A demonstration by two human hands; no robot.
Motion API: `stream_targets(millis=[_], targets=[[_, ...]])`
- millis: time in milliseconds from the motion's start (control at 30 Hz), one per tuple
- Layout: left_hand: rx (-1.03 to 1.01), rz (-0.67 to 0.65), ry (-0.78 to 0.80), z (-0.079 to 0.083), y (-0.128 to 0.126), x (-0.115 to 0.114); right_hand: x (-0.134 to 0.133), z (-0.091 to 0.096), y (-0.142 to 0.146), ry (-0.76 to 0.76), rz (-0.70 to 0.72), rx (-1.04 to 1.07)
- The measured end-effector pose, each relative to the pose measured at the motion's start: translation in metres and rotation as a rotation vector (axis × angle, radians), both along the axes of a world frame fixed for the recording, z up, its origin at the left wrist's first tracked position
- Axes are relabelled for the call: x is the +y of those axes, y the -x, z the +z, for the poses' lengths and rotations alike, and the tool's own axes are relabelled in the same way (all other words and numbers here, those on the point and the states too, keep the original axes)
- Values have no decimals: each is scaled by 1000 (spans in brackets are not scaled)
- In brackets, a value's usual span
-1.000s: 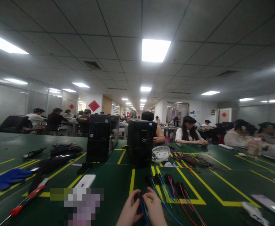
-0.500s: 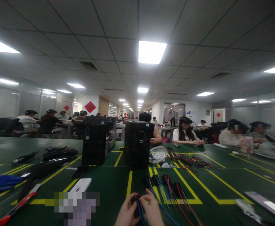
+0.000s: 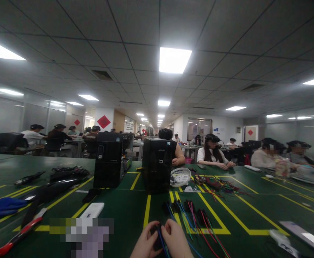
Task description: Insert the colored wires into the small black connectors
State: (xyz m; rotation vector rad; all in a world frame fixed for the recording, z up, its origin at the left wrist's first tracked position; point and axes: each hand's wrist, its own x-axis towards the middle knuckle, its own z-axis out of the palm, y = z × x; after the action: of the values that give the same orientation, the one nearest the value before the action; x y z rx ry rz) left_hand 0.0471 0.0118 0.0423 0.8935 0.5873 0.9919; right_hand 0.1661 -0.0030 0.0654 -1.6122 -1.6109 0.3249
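Observation:
At the bottom middle of the head view, my left hand [image 3: 144, 240] is closed around a small black connector with blue wires [image 3: 161, 241]. My right hand [image 3: 176, 240] pinches the same piece from the other side, thumb and fingertips meeting close to my left thumb. Much of the connector is hidden by my fingers; the wires run down between my palms. Just beyond and to the right, several black connectors with coloured wires [image 3: 191, 211] lie in a row on the green table [image 3: 124, 215], their blue, green, red and pink leads pointing toward me.
Two black computer towers [image 3: 158, 165] stand ahead. Right of them are a white basket [image 3: 180, 177] and a tangled wire pile [image 3: 221, 184]. Red-handled pliers [image 3: 22, 233], a blue glove [image 3: 3, 209] and a white device [image 3: 93, 210] lie left. Co-workers sit across the table.
My right fingers have drawn in and curled lower over the connector, and its wires have shifted slightly. Both hands stay in nearly the same place. The view has moved a little.

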Motion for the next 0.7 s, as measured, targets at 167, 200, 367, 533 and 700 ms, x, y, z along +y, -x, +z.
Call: stream_targets(millis=[167, 200, 367, 533, 700], targets=[[96, -18, -48, -8, -2, 5, 1, -5, -3, 23, -3, -69], [113, -6, -60, -9, -2, 7, 2, -5, -3, 26, -7, -80], [164, 20, -100, -14, -3, 11, 1, -6, -2, 24, -38, -126], [199, 27, -120, -16, -2, 10, 1, -7, -3, 30, -67, -152], [226, 63, -119, -15, -2, 10, 1, -8, -3, 50, -64, -171]])
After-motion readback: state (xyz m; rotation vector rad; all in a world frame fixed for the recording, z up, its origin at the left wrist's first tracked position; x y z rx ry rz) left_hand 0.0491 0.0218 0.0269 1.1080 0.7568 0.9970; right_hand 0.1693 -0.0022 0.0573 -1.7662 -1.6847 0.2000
